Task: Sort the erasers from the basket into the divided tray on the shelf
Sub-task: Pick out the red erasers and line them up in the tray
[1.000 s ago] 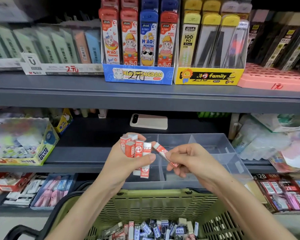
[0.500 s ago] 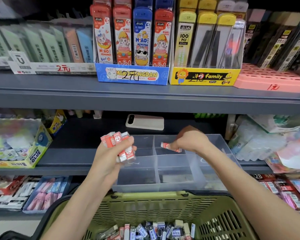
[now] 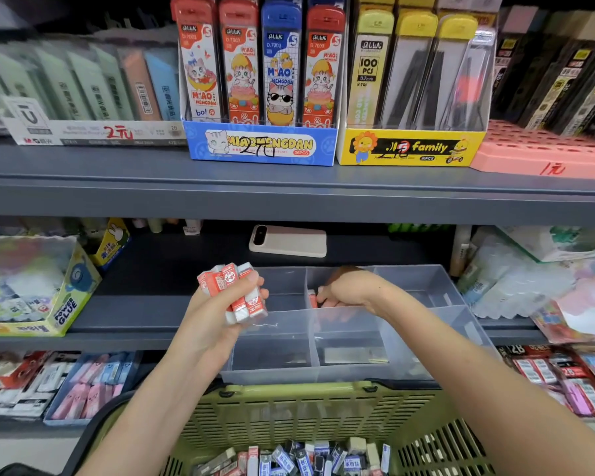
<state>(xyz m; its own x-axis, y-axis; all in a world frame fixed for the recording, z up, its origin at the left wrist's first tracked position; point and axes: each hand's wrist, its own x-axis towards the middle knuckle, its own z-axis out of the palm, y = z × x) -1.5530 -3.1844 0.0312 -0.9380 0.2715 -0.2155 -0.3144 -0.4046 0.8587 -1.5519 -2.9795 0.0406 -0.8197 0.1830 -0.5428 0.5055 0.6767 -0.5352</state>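
In the centre of the frame the left hand (image 3: 217, 310) grips a bundle of red-sleeved erasers (image 3: 236, 292), fingers and thumb curled round several of them held on end, just left of the divided tray (image 3: 323, 374). The right hand (image 3: 352, 292) reaches down into the middle compartment of the tray's back row and pinches a single eraser (image 3: 312, 298) beside the divider. Whether it touches the compartment floor I cannot tell. The tray sits on the grey shelf (image 3: 134, 314). Below it, at the bottom of the frame, the olive slotted-plastic basket (image 3: 306, 417) holds a loose heap of erasers (image 3: 289, 458) in red, blue and dark sleeves.

These are small rectangular blocks, surely light, and probably slightly rubbery, with a smooth paper sleeve round the middle. A pinch across the sleeved long sides should hold one firmly. A grip on a bare white end risks the block sliding out of its sleeve. The bundle looks less secure, since smooth sleeves can slip against each other. The tray is thin translucent plastic with straight dividers, stiff but likely light enough to shift if knocked.
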